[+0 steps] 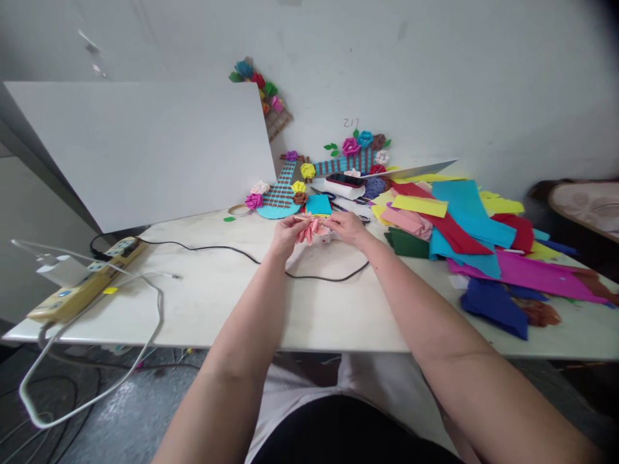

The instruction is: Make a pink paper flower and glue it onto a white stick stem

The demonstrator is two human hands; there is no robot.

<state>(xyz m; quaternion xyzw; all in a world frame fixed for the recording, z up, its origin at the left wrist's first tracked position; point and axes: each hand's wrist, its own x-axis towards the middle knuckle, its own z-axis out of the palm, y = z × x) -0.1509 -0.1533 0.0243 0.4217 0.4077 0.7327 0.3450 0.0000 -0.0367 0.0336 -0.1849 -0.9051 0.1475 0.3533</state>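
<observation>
A pink paper flower with ruffled petals is held between my two hands, just above the white table. The fingers of my left hand pinch its left side, where a thin pale strip or stick shows. On the opposite side, my right hand is closed with its fingertips at the flower's edge. Right behind the flower lies a stack of blue and yellow paper squares. Past it, a turquoise guitar-shaped piece carries brown strips and paper flowers. My fingers hide part of the pink flower.
Colored crepe paper sheets pile up on the right. A phone rests on a white box near scissors. A black cable crosses the table to a power strip at left. A white board leans on the wall.
</observation>
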